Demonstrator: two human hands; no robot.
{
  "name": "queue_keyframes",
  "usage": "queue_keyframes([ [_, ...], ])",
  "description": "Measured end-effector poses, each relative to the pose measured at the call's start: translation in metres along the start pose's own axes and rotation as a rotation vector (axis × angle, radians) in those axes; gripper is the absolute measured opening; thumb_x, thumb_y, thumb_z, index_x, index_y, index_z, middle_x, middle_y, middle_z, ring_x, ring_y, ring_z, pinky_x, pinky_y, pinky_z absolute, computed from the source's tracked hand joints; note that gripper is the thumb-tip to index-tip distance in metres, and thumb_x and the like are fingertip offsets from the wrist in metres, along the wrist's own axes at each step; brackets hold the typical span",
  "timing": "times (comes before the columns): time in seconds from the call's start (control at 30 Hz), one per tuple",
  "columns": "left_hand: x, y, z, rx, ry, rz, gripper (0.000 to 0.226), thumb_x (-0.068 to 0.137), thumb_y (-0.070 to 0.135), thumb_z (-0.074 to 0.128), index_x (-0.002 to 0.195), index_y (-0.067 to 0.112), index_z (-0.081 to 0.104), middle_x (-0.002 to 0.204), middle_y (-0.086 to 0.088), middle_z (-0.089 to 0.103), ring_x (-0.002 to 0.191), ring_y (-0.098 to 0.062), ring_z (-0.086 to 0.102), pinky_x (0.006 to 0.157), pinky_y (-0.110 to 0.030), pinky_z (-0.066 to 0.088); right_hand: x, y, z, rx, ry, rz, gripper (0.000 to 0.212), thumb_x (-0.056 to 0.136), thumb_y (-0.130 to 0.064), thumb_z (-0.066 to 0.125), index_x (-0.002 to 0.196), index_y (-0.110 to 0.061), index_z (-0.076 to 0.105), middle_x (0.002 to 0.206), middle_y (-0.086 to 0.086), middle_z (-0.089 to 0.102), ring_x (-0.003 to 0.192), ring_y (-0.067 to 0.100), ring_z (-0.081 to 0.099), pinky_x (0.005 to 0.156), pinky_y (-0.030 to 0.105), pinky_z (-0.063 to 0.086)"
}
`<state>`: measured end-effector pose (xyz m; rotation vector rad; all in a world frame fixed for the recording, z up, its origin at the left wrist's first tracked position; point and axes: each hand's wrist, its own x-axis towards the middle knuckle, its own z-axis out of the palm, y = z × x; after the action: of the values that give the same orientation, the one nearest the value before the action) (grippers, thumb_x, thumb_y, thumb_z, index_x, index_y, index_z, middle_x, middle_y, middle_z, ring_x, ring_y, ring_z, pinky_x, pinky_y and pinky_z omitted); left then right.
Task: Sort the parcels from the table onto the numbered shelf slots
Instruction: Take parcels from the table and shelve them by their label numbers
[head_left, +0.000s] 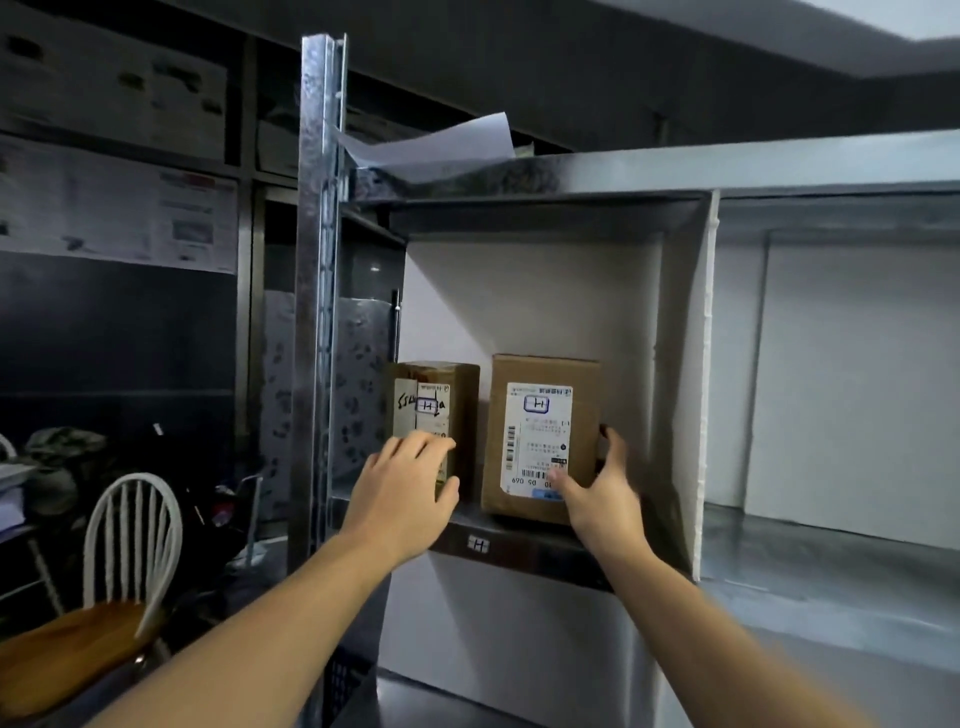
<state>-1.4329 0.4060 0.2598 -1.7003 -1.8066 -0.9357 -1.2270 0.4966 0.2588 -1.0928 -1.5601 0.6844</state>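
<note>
Two brown cardboard parcels stand upright in one slot of the metal shelf (519, 551), whose front edge carries a small "H" label (478, 544). The narrow left parcel (447, 395) has a white label with handwriting; my left hand (405, 493) lies flat against its front, fingers together. The wider right parcel (540, 415) bears a printed shipping label. My right hand (597, 488) grips its lower right corner, thumb on the front and fingers around the side.
A white divider panel (706, 364) closes the slot on the right, with another slot (831, 364) beyond it. A steel upright (319, 260) stands at the left. A loose paper sheet (441, 145) lies on top. A wooden chair (104, 597) is at lower left.
</note>
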Motion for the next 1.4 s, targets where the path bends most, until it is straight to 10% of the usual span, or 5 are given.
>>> queue_keyframes([
  [0.57,-0.019,0.009,0.004,-0.079,-0.007,0.012,0.043,0.094,0.038,0.049,0.136,0.029,0.046,0.135,0.009,0.048,0.124,-0.013,0.043,0.102,-0.035,0.037,-0.025,0.007,-0.008,-0.078,0.081,-0.071,0.071,0.093,-0.034,0.067,0.152,-0.029,0.027,0.143,0.005,0.051,0.132,0.023,0.05,0.1,0.036,0.046],
  [1.0,-0.076,0.128,-0.001,-0.162,-0.061,0.13,0.043,0.093,0.035,0.053,0.134,0.023,0.051,0.131,0.005,0.052,0.119,-0.018,0.044,0.099,-0.037,0.041,-0.119,0.049,-0.145,-0.995,0.014,-0.594,0.027,0.096,-0.036,0.05,0.111,-0.017,0.063,0.109,0.002,0.062,0.093,0.03,0.058,0.074,0.041,0.05],
  [1.4,-0.151,0.369,0.002,-0.37,-0.165,0.37,0.046,0.092,0.04,0.05,0.136,0.025,0.049,0.131,0.007,0.05,0.119,-0.019,0.044,0.099,-0.035,0.037,-0.236,0.087,-0.394,-1.324,0.099,-0.227,0.044,0.098,-0.048,0.043,0.135,-0.025,0.044,0.133,0.006,0.055,0.115,0.031,0.055,0.088,0.042,0.048],
])
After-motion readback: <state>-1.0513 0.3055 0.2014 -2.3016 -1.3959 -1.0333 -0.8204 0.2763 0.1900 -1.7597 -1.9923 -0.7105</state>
